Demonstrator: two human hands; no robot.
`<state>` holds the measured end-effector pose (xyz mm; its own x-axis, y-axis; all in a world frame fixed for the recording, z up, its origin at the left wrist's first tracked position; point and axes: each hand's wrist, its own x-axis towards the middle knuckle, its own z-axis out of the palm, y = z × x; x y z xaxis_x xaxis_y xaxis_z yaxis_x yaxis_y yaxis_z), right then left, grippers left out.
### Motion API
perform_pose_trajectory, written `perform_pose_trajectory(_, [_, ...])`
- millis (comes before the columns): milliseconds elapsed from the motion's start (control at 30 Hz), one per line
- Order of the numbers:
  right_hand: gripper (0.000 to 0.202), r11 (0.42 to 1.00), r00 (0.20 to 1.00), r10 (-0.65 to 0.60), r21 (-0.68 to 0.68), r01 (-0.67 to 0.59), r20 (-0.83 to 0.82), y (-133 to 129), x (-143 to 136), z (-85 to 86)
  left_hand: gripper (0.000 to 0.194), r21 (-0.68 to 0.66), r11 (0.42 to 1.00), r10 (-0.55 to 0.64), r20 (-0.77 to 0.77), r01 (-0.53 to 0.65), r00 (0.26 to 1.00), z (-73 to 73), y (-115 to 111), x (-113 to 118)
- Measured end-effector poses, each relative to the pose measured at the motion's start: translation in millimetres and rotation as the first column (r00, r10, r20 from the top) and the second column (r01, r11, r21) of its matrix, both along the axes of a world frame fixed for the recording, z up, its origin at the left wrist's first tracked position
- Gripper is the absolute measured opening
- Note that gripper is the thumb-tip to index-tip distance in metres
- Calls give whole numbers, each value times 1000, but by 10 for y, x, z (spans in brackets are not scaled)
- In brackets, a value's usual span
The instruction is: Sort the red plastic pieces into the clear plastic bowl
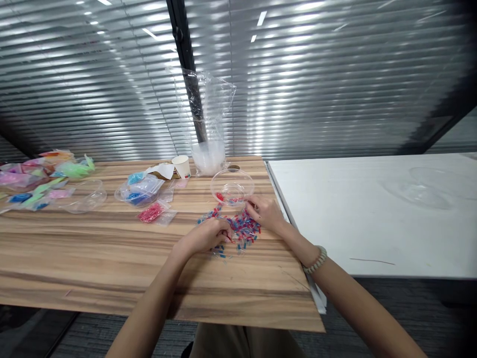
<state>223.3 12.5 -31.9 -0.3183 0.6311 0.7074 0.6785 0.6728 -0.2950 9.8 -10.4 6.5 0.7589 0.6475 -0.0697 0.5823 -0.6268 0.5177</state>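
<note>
A spread of small red, blue and clear tube-like pieces (pixel 244 231) lies on the wooden tabletop between my hands. My left hand (pixel 209 234) rests at the left of this pile, thumb and fingers pinched together. Something small and reddish shows at its fingertips, too small to name. My right hand (pixel 266 214) is over the pile's upper right, its fingers bent and closed beside the near rim of a clear plastic bowl (pixel 238 180). Whatever those fingers hold, if anything, is hidden. Several red pieces (pixel 220 197) lie in the bowl.
To the left are a bag of red pieces (pixel 150 213), a clear dish (pixel 121 195) with blue packets, another clear dish (pixel 87 199) and many coloured packets (pixel 74 169). A paper cup (pixel 181 166) and plastic bag (pixel 208 156) stand behind. A white table (pixel 335 214) adjoins on the right.
</note>
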Motion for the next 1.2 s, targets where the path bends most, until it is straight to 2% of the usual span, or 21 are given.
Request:
perform_pose_trajectory(300, [20,1000,1000,2,-14,-3,-24,-1,1,0,17,111,990,94,-16,-92,995,-72,55,-71])
perform_pose_trajectory(1200, [19,1000,1000,2,8,-1,-29,-6,9,3,17,165,982,108,-97,-91,989,-26,32,-60])
